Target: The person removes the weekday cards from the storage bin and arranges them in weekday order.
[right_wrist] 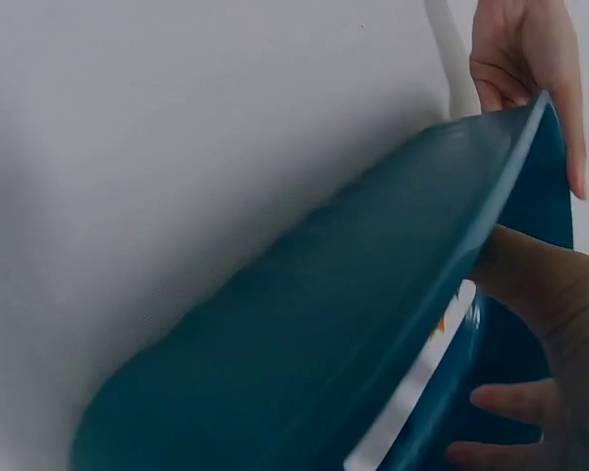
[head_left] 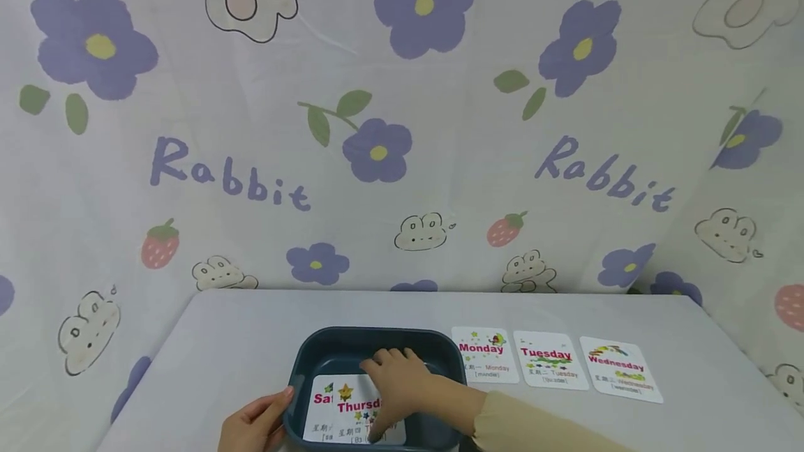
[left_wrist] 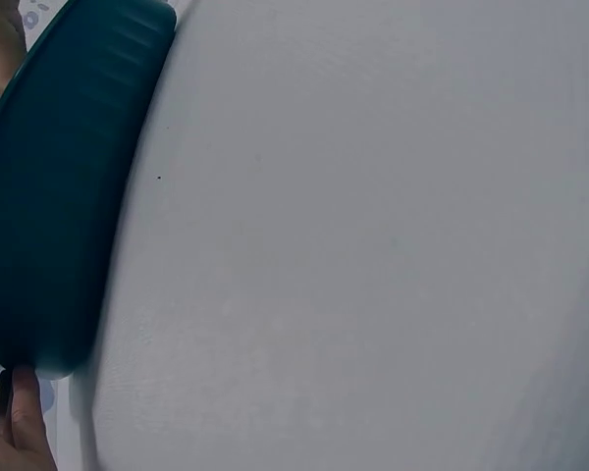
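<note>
A dark teal plastic bin (head_left: 373, 333) stands at the table's near edge. My left hand (head_left: 254, 424) holds its left side, thumb at the rim and fingers outside the wall. Inside lie white weekday cards: a Thursday card (head_left: 352, 418) on top, overlapping a Saturday card (head_left: 318, 418). My right hand (head_left: 402, 389) reaches into the bin over the Thursday card, its fingers spread past the far edge and thumb near the near edge. It hides the card's right part. In the right wrist view, the fingers (right_wrist: 515, 402) stand apart beside a white card edge (right_wrist: 407, 392).
Right of the bin, a Monday card (head_left: 486, 361), a Tuesday card (head_left: 551, 368) and a Wednesday card (head_left: 620, 372) lie in a row on the white table (head_left: 245, 340). Behind the table hangs a curtain (head_left: 452, 124) printed with flowers and rabbits.
</note>
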`<state>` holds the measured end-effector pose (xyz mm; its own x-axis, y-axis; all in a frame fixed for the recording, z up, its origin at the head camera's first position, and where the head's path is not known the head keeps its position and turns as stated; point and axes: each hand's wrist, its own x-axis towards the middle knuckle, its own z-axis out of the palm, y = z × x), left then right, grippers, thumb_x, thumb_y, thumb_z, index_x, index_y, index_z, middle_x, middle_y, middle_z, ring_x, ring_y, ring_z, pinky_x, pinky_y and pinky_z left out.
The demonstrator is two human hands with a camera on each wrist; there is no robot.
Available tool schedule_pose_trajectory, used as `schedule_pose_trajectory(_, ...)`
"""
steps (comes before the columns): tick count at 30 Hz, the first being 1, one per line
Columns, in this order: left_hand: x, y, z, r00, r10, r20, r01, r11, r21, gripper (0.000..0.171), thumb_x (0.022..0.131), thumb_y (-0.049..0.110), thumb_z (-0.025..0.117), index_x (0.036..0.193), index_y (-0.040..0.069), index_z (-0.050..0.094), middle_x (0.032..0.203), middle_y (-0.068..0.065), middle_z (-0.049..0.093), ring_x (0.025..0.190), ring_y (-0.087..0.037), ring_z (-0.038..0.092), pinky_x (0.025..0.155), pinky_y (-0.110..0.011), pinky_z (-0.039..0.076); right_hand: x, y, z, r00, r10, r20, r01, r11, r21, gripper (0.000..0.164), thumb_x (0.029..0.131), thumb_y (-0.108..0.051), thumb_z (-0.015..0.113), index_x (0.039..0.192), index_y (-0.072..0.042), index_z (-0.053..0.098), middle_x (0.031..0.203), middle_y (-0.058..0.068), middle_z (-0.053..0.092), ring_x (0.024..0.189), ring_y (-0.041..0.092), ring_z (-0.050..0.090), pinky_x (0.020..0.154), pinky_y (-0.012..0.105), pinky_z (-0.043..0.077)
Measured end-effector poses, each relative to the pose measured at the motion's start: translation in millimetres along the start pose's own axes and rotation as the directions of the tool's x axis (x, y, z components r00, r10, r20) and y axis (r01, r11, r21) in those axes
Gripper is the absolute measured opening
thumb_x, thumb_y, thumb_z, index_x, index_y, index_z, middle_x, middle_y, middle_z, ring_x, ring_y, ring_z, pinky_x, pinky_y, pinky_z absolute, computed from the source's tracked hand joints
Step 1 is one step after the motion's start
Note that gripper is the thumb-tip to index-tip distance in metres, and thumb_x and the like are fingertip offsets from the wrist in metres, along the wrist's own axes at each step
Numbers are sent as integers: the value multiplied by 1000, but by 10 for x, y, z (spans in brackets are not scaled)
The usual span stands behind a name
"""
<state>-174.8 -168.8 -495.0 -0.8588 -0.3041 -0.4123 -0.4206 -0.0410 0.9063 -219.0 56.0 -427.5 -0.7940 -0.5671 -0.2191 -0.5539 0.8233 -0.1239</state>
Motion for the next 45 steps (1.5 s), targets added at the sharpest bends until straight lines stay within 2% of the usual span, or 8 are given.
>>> schedule_pose_trajectory(5,-14,-32,-9,1000,-12,2,12,999,-50,64,70,47,76,104,-6,65,84,-10,71,68,-17,67,59,-22,52,65,-80,78,996,-60,64,65,994,-87,89,55,-49,84,133,-26,45,132,0,48,123,19,43,104,51,31)
schedule_pose_trajectory(12,-17,-39,-8,1000,-7,1,7,995,-97,64,68,46,77,103,-6,66,84,-11,71,70,-21,68,61,-23,54,109,-97,139,996,-58,68,60,998,-32,87,54,-38,88,130,-33,46,130,-3,49,123,17,45,107,58,21)
schedule_pose_trajectory(22,-20,-79,4,1000,-11,9,13,991,-134,70,65,52,77,100,-7,66,79,-11,71,66,-23,68,57,-25,53,118,-54,194,995,-74,59,71,996,48,84,54,-35,89,129,-33,50,116,-6,52,114,16,49,104,61,23)
schedule_pose_trajectory(28,-15,-86,21,1000,-7,-3,6,988,-153,72,63,53,77,100,-8,65,78,-11,70,65,-24,68,56,-25,53,129,-44,214,995,-75,60,72,996,57,83,55,-35,88,129,-34,50,116,-6,51,114,17,48,103,60,25)
schedule_pose_trajectory(32,-26,-78,35,1000,-15,-11,13,986,-165,67,65,50,78,99,-7,66,76,-10,70,63,-22,67,54,-24,52,127,-45,214,994,-84,68,79,994,77,81,57,-36,87,128,-34,50,116,-5,51,114,18,48,102,59,28)
schedule_pose_trajectory(37,-40,-46,45,1000,-5,-12,4,992,-128,58,70,46,76,96,-5,67,71,-7,69,55,-14,59,47,-21,44,134,-23,205,991,-109,71,102,990,96,80,58,-38,86,129,-34,49,117,-2,50,114,19,47,100,57,33)
schedule_pose_trajectory(42,-40,-27,23,1000,5,-1,-6,997,-75,61,71,50,74,98,-5,67,69,-6,67,51,-13,53,44,-21,39,139,25,211,987,-149,53,145,987,73,83,57,-39,86,131,-33,47,118,-1,48,113,19,46,98,56,35)
schedule_pose_trajectory(45,-33,-29,13,1000,3,5,-3,999,-54,61,73,49,73,100,-5,66,70,-6,67,52,-13,55,45,-21,39,130,57,217,983,-183,34,181,983,42,83,58,-43,85,131,-33,46,115,-2,47,109,16,45,97,52,38)
